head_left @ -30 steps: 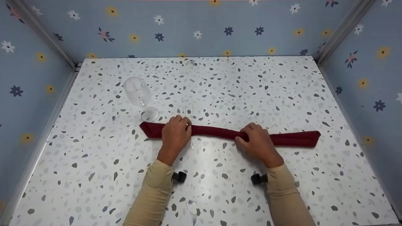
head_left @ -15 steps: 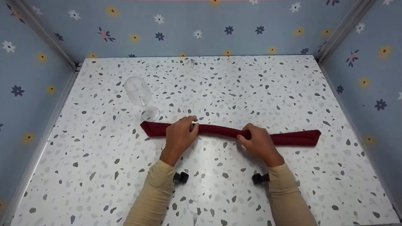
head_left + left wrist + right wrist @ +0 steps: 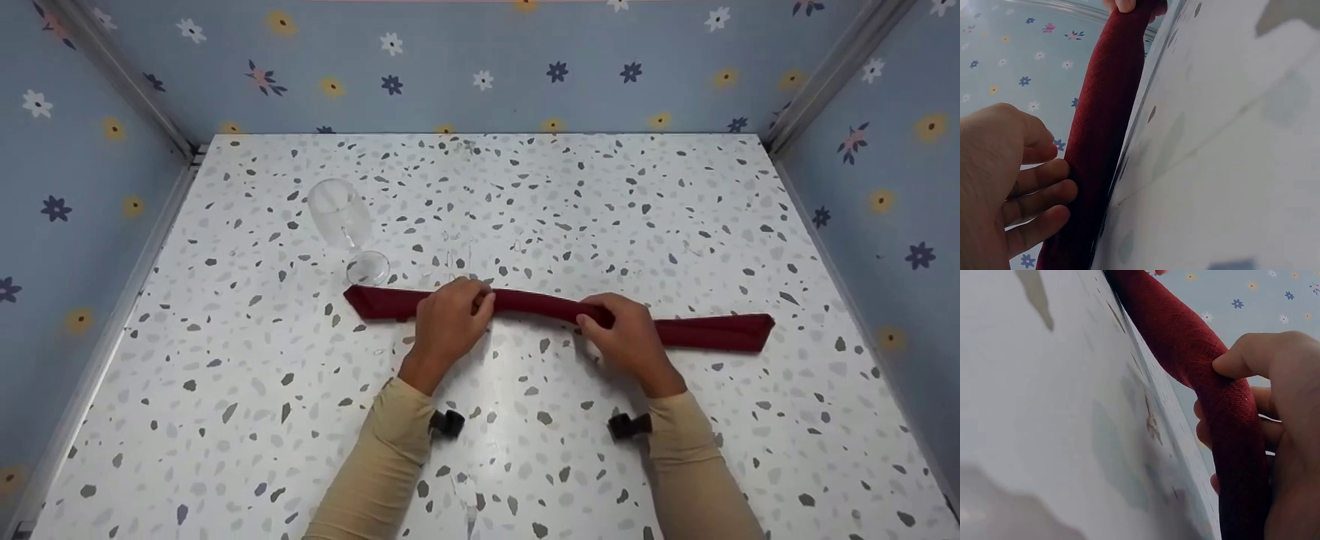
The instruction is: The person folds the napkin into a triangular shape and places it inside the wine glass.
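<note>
A dark red cloth [image 3: 529, 302], rolled into a long strip with wider ends, runs across the table. My right hand [image 3: 624, 330] grips it right of the middle. In the right wrist view the thumb presses its face, with fingertips showing past the far side. My left hand [image 3: 451, 319] lies over the roll left of the middle. The left wrist view shows its loosely bent fingers [image 3: 1044, 197] with their tips against the side of the rolled cloth [image 3: 1109, 84], not wrapped round it. Between the hands the strip bows slightly upward.
A clear stemmed glass [image 3: 341, 217] stands back left, its round foot [image 3: 367, 268] close behind the cloth's left end. The speckled table [image 3: 525, 465] is bounded by blue floral panels [image 3: 480, 67] at the back and both sides. A small black device sits at each wrist.
My left hand has slid to the right along the rolled cloth, closer to the right hand. My right hand keeps its grip in nearly the same place. The view has shifted slightly.
</note>
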Demonstrator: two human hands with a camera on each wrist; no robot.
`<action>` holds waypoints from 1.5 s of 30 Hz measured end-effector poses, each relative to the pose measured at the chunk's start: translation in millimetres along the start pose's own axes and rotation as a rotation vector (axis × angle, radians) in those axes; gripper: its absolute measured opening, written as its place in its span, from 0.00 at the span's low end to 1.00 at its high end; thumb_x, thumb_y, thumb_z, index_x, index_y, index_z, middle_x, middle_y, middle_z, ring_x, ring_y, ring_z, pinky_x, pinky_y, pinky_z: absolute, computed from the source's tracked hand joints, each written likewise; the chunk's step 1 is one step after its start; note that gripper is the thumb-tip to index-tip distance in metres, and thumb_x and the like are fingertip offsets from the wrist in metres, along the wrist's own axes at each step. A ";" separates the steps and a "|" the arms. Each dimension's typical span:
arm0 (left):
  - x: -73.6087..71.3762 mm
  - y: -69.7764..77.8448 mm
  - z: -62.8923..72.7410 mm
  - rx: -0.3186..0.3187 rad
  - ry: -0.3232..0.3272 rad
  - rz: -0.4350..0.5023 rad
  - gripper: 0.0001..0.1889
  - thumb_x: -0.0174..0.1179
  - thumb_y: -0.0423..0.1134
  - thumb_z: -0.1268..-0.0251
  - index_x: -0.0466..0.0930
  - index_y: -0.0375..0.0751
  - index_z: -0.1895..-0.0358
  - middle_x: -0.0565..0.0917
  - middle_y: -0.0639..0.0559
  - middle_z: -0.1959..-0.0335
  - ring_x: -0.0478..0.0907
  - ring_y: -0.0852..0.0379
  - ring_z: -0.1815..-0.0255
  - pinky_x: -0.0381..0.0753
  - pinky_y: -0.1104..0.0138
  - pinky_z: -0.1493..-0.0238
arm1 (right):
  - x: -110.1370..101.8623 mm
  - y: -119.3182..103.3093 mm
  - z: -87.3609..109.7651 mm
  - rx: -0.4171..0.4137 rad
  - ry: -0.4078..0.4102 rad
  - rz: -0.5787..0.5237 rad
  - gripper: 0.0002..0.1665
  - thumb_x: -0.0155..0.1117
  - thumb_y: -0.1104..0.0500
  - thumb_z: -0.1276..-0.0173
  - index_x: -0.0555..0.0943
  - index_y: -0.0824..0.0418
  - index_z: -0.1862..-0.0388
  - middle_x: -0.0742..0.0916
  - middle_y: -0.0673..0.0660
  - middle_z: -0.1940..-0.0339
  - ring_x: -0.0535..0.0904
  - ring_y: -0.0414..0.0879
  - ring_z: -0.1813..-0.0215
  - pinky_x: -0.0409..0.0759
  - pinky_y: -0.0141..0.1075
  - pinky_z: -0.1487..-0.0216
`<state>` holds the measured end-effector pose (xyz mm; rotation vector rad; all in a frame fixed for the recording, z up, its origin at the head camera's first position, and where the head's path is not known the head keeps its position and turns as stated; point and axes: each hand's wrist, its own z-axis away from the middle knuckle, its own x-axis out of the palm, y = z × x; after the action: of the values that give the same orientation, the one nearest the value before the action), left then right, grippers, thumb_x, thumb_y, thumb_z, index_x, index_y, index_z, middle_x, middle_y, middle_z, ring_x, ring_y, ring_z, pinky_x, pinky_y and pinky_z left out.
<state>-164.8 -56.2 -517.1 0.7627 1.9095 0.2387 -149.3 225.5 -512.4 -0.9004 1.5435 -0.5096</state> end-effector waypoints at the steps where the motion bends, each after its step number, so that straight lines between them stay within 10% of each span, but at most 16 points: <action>1: 1.6 2.1 -1.0 0.001 -0.001 0.001 0.06 0.64 0.42 0.33 0.86 0.45 0.65 0.83 0.55 0.72 0.80 0.57 0.73 0.78 0.61 0.75 | -0.6 0.1 -0.1 0.001 0.006 -0.013 0.10 0.70 0.61 0.34 0.87 0.61 0.54 0.88 0.53 0.57 0.82 0.45 0.56 0.79 0.40 0.53; 13: 20.8 29.2 -10.3 -0.025 -0.025 0.035 0.08 0.66 0.44 0.33 0.87 0.45 0.59 0.84 0.55 0.66 0.82 0.56 0.65 0.81 0.61 0.70 | -3.9 -1.2 3.7 0.027 0.094 -0.105 0.11 0.70 0.64 0.35 0.88 0.58 0.53 0.88 0.52 0.61 0.80 0.45 0.61 0.78 0.34 0.60; 32: 31.2 49.8 -11.7 0.005 0.011 0.199 0.32 0.67 0.57 0.36 0.79 0.37 0.38 0.79 0.47 0.44 0.80 0.54 0.52 0.82 0.62 0.58 | -10.5 -38.7 2.5 -0.414 0.262 -0.129 0.17 0.65 0.84 0.49 0.85 0.73 0.61 0.87 0.66 0.63 0.82 0.56 0.61 0.77 0.30 0.54; 45: 34.1 54.1 -7.6 -0.006 -0.012 0.244 0.45 0.71 0.61 0.43 0.66 0.37 0.29 0.76 0.46 0.37 0.77 0.53 0.41 0.82 0.59 0.52 | 2.4 -22.2 -3.6 -0.555 0.303 -0.060 0.20 0.61 0.86 0.52 0.86 0.68 0.67 0.88 0.64 0.61 0.82 0.59 0.57 0.71 0.44 0.47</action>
<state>-159.2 7.8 -513.1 0.9911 1.8022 0.3890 -147.1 209.7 -496.4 -1.3401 1.9867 -0.2652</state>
